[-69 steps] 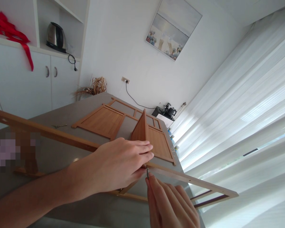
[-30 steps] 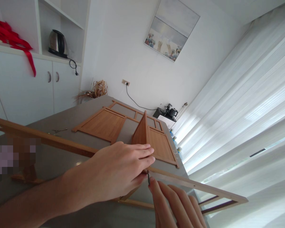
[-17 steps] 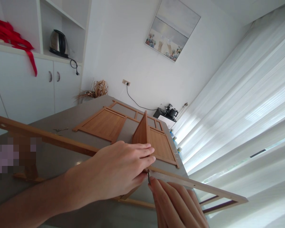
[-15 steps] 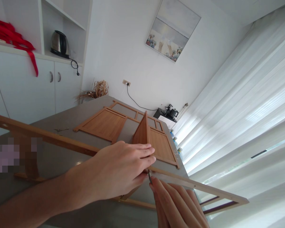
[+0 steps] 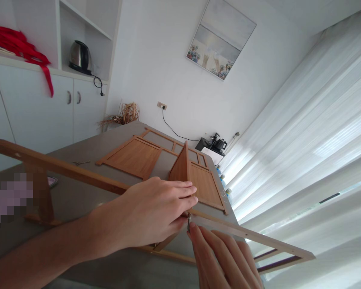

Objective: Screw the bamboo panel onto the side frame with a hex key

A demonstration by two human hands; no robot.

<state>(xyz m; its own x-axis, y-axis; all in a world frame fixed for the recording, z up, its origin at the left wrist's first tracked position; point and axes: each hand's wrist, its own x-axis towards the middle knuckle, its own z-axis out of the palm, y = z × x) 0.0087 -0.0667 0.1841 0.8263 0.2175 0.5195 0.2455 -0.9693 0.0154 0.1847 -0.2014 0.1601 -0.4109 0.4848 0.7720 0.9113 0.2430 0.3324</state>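
Two hands on the frame here: our left hand (image 5: 156, 212) is laid across the joint between the wooden frame (image 5: 276, 243) and the upright panel (image 5: 182, 162), fingers pretty straight and close together, though we can't tell if it's actually gripping underneath. Our right hand (image 5: 225, 257) has a thin metal piece (image 5: 188, 224) pinched in its fingertips, one end up against the frame right by our left thumb. That frame sits across the near end of the grey surface (image 5: 93, 146), and from our angle its right end pokes past the right edge. Farther back, one flat wooden panel (image 5: 132, 156) lies toward the far left corner, another panel (image 5: 206, 182) along the right edge.
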